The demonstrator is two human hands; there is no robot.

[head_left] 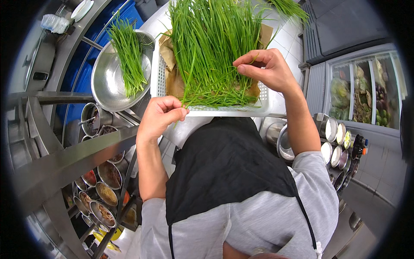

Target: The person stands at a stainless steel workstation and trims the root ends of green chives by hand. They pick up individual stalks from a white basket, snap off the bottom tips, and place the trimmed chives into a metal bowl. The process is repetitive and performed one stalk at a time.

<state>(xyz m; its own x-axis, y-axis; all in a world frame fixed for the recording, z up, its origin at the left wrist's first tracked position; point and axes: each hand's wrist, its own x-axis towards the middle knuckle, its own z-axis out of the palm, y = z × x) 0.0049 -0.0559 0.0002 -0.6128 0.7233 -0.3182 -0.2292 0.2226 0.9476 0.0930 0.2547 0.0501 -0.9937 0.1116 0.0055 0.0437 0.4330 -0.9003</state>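
A white perforated plastic crate (226, 113) lined with brown paper (174, 81) stands before me, heaped with long green chives (216, 42). Shorter, tangled pieces lie along its near side. At the near left corner, my left hand (163, 113) pinches the lower end of one chive stalk (190, 71) between thumb and forefinger; the stalk slants up across the heap. My right hand (265, 68) hovers over the right part of the chives, thumb and forefinger tips close together. A thin green bit shows by its fingers, but whether it is gripped is unclear.
Left of the crate, a perforated steel colander (106, 81) holds a neat chive bunch (129, 61). A steel frame bar (81, 158) crosses at left above several food-filled steel bowls (110, 174). More chives (288, 8) lie at far right. A glass-topped chest (362, 90) holds vegetables.
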